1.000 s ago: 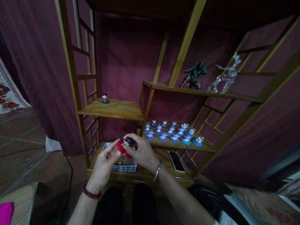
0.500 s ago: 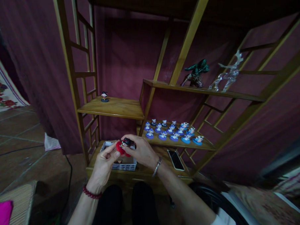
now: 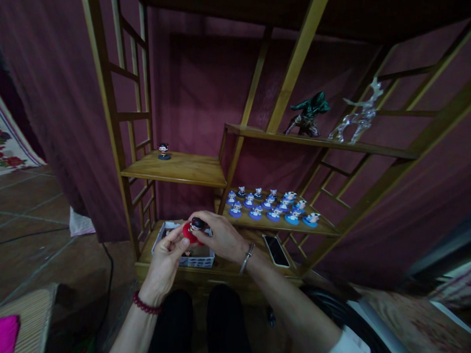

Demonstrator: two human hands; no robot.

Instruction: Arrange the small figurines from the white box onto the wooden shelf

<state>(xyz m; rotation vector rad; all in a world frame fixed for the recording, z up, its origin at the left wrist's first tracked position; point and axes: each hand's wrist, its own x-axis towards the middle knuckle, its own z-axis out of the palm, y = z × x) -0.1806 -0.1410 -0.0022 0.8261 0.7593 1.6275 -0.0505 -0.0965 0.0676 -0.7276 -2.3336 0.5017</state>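
Note:
A small figurine (image 3: 197,225) with black hair and a red base is held between both hands, above a box. My left hand (image 3: 165,257) pinches the red base from the left. The fingers of my right hand (image 3: 222,235) close round the figurine's head and body from the right. Below them, the patterned cardboard box (image 3: 196,262) stands on the lowest shelf, with small items inside partly hidden by my hands. Alone on the left shelf stands a similar dark-haired figurine (image 3: 163,151) on a dark base.
Several small figurines (image 3: 274,214) on purple and blue bases stand in rows on the right shelf. A phone (image 3: 276,250) lies on the lowest shelf. Higher up are a green-cloaked figure (image 3: 309,115) and a clear deer ornament (image 3: 358,116). Wooden posts (image 3: 251,95) divide the shelving.
Both hands stay over the box with the figurine between them. The figurine has turned slightly in the fingers, and the hands have shifted only a little.

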